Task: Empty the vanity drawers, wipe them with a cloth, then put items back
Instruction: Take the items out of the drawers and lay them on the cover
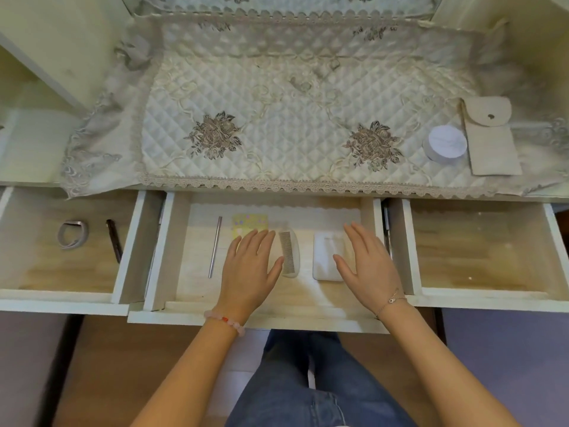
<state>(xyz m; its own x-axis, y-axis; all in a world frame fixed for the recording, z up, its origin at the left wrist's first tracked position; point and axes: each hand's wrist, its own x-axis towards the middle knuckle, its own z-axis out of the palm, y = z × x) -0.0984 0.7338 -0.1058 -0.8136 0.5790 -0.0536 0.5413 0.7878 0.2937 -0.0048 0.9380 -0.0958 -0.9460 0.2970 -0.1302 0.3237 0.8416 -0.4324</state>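
— Three are standing open: the left drawer (46,269), the middle drawer (160,251) and the right drawer (477,254). We are reaching into the middle one, where bare wood is showing along the front edge.
— And our hands?
— We are holding the left hand (251,268) and right hand (369,263) flat, fingers straight and spread, gripping nothing. The white case (324,257) is lying partly hidden by the right fingers, the comb (289,252) between our hands, and the metal stick (215,246) nearer the left wall.

Cream table cover (292,118): diamond quilting, grey-brown flowers. Drawers (480,248) are pale wood-grain with white edges. Yellow card (249,221) looks purple-dotted, hard to tell. Beige pouch (489,140), pale lilac jar (446,143), pink beaded bracelet (224,321), blue jeans (292,380).
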